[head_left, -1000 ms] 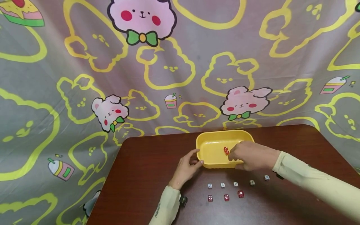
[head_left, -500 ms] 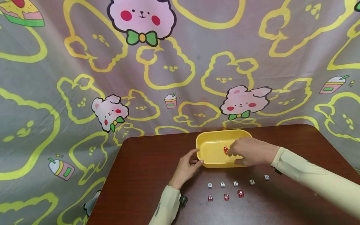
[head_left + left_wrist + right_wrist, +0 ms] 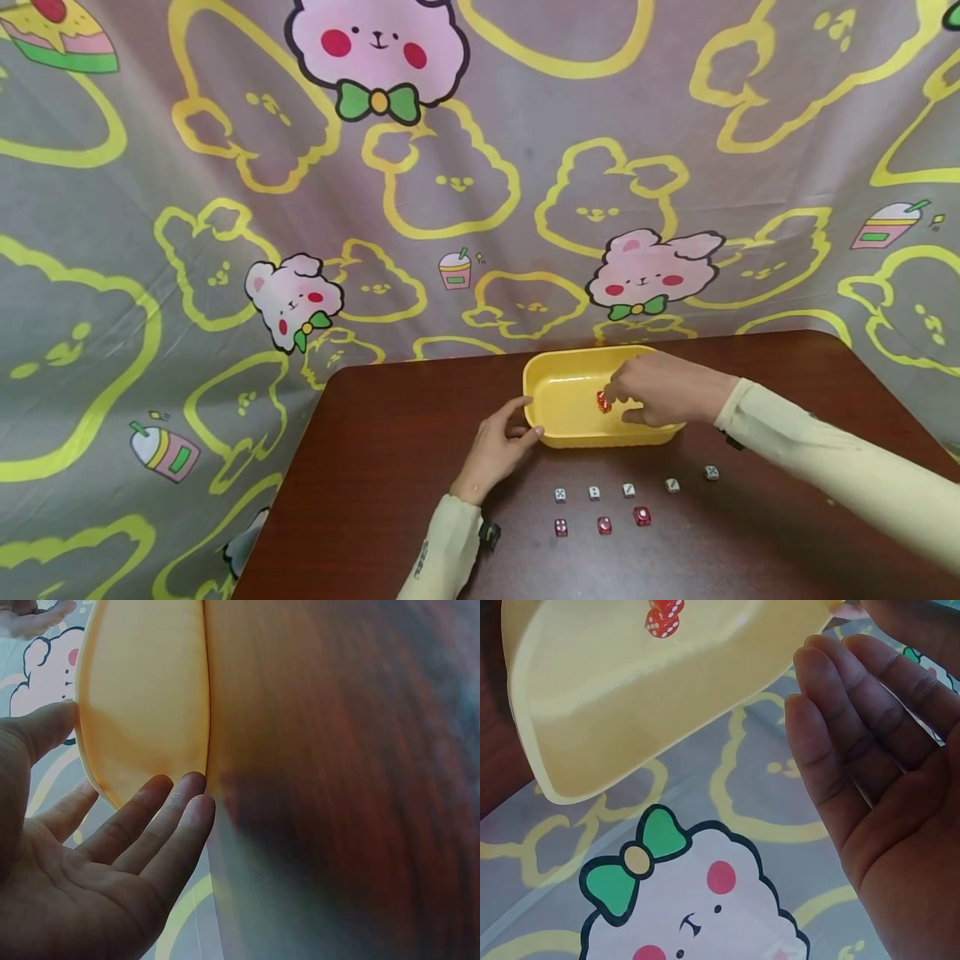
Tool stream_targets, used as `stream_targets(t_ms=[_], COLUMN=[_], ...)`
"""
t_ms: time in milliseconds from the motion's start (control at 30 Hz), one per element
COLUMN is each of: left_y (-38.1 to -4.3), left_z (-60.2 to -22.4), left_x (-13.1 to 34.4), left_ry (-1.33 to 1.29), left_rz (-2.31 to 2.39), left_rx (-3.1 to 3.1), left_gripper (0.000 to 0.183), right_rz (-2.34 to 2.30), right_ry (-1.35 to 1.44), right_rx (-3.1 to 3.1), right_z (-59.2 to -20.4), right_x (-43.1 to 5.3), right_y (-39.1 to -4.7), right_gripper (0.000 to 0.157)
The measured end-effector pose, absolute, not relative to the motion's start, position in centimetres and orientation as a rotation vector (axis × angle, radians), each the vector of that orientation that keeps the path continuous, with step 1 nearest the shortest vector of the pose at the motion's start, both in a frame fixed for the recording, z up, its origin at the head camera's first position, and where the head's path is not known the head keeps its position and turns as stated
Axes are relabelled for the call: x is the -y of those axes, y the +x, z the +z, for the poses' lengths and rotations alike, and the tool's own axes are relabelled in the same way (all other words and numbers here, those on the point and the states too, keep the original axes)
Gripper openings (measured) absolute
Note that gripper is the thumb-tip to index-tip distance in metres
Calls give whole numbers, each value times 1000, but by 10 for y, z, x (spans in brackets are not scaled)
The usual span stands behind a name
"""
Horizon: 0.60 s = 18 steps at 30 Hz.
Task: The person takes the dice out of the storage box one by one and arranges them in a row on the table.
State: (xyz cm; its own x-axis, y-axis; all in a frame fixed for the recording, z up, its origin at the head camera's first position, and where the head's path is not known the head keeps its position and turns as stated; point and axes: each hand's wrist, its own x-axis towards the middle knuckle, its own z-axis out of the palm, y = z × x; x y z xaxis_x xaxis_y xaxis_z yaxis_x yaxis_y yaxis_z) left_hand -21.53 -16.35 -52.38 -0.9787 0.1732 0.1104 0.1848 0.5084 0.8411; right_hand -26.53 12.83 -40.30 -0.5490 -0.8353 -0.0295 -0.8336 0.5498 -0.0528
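Observation:
A yellow plastic tray [image 3: 558, 408] lies on the table, with red dice [image 3: 603, 402] close together on its floor. My left hand [image 3: 491, 450] touches the left end of the tray; in the left wrist view its fingers [image 3: 150, 810] are nearly straight against the outer wall, the thumb at the rim. Over the right part of the tray is my right hand [image 3: 660, 392], its fingertips near the red dice in the head view. Slightly bent and holding nothing, its fingers [image 3: 821, 742] show in the right wrist view, with the same dice [image 3: 664, 621] beyond them.
In front of the tray stands a row of several white dice [image 3: 628, 491]. Closer still is a row of three red dice [image 3: 604, 525]. A patterned curtain [image 3: 480, 192] hangs behind the dark wooden table [image 3: 390, 467].
My right hand has shifted slightly back over the tray, its thumb now inside the near rim. The left hand and the dice rows have stayed put.

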Motion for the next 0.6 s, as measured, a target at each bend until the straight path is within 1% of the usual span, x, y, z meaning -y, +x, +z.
stream_targets(t_ms=[600], left_y=[-216], left_z=[-525], left_x=[163], left_ry=[-316], left_rz=[-1507], left_rx=[2717], left_gripper=[54], right_rz=[-97], right_ry=[-1477], right_rx=[-2695], right_z=[-407], right_x=[-128], right_y=[-282], right_gripper=[20])
